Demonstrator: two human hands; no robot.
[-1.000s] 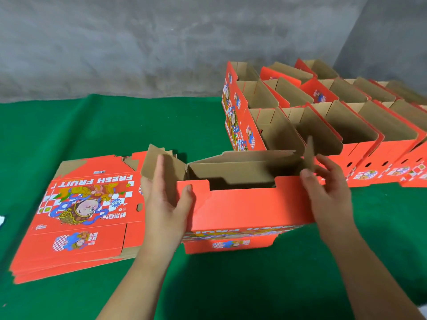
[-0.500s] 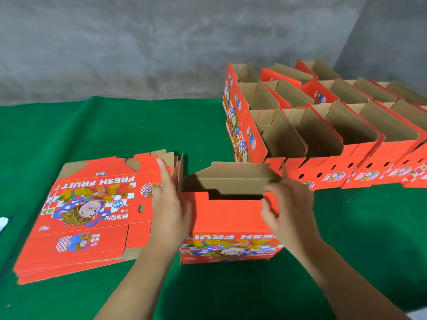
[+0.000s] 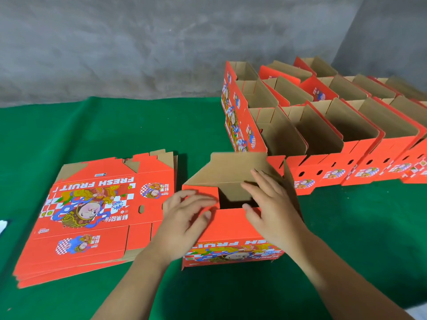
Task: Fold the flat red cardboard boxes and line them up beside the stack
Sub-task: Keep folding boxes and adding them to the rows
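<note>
Near the worktop's front edge, between the flat stack [image 3: 97, 213] and the folded rows [image 3: 335, 139], our left hand [image 3: 184, 218] now presses a red flap into the box [image 3: 231, 229], our right hand [image 3: 272, 209] flat-fingered over its opening: since a second ago its end panels have closed, nearly formed.

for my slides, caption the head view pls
Both hands press flaps into a red box beside the flat stack.

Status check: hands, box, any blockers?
Left hand and right hand open, pressing flaps into half-folded box. Flat stack left, folded row right. Nothing blocking.
</note>
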